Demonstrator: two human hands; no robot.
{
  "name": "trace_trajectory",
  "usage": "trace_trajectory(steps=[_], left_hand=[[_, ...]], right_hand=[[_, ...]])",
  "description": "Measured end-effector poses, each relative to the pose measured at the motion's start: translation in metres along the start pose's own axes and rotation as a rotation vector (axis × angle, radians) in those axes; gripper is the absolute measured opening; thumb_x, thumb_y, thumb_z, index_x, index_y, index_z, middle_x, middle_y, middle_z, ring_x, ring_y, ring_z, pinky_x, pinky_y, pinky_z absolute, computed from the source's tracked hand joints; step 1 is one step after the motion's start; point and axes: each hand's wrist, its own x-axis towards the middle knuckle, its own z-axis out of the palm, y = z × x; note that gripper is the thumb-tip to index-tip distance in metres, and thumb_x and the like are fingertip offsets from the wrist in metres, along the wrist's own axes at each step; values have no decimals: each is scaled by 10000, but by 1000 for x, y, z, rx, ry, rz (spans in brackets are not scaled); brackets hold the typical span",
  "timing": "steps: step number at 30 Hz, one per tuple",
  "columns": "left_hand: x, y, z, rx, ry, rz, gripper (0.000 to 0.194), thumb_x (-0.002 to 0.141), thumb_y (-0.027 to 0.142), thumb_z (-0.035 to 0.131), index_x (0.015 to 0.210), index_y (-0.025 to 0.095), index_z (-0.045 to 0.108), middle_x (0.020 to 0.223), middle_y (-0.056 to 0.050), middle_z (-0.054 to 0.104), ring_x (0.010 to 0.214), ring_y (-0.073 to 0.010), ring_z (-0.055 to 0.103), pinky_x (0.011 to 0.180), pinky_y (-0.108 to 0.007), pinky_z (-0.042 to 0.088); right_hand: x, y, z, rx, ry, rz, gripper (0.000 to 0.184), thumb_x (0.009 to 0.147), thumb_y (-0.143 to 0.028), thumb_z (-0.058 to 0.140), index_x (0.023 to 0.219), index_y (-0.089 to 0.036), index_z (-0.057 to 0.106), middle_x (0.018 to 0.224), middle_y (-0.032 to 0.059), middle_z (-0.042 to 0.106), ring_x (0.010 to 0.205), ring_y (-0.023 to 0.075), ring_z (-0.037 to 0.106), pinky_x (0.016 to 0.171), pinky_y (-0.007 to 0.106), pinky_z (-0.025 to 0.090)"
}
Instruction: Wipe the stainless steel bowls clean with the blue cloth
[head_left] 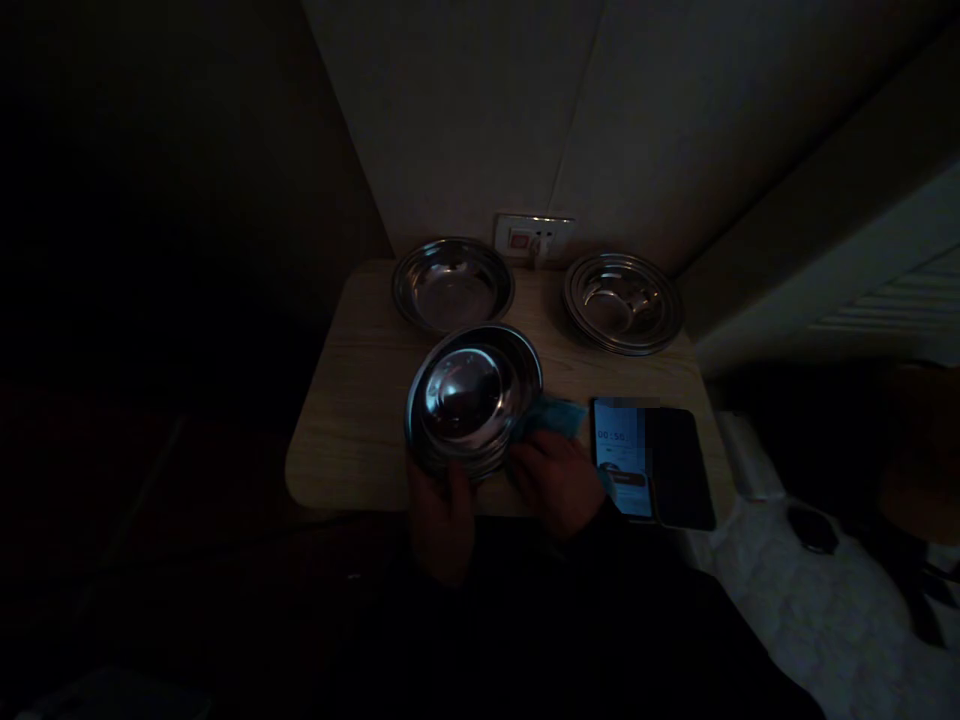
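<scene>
A shiny metal bowl (465,395) is held tilted above the near part of the small wooden table. My left hand (442,520) grips its lower rim, thumb on the inner side. Against the bowl's right side, my right hand (555,478) is closed on a blue-green cloth (559,415), which touches the rim. Behind them, at the back left of the table, sits another metal bowl (452,285). A stack of metal bowls (624,305) stands at the back right. Dim light hides most of the finger detail.
A lit phone (622,460) in an open dark case (681,470) lies at the table's right edge (724,490). Above the table's back edge is a wall socket (534,236) with a plug in it. White quilted bedding (795,620) lies at the lower right.
</scene>
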Motion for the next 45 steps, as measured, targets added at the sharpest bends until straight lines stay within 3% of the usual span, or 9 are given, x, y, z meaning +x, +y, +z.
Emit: trace_trajectory(steps=[12,18,21,26,31,45], left_hand=[[-3,-5,6,47,43,61,594,814,373,450,1319,91,315,878,-143,667,671,-184,654,580,-260,507],[-4,0,6,168,63,63,601,812,354,442,1326,72,313,826,-134,671,672,-196,651,609,-279,499],[-5,0,5,208,91,54,601,812,364,437,1324,73,317,793,-128,674,661,-205,652,567,-277,488],[-8,1,6,182,59,36,625,813,358,434,1351,82,272,676,-84,663,573,-196,640,510,-268,474],[-8,2,6,242,118,45,593,801,357,447,1314,78,343,718,-106,669,617,-214,644,539,-293,480],[-8,0,4,196,53,69,563,807,341,425,1295,71,353,771,-116,669,660,-204,646,555,-276,479]], right_hand=[[16,-3,-9,55,-189,21,183,859,-237,458,908,-233,635,950,37,606,910,170,533,751,288,353],[21,-4,-13,12,-194,38,205,863,-237,429,879,-206,631,928,44,620,900,187,547,723,300,358],[24,-4,-13,34,-237,-17,191,851,-226,441,858,-199,631,919,44,627,881,178,556,721,290,361],[27,-5,-15,-19,-237,33,196,835,-200,440,878,-173,629,938,73,636,901,198,566,722,301,367],[30,-7,-17,-2,-305,-15,191,816,-210,456,872,-183,636,929,65,650,875,191,588,701,292,383],[36,-12,-19,-66,-322,-51,194,793,-189,456,862,-174,637,932,81,659,891,205,592,717,310,395]])
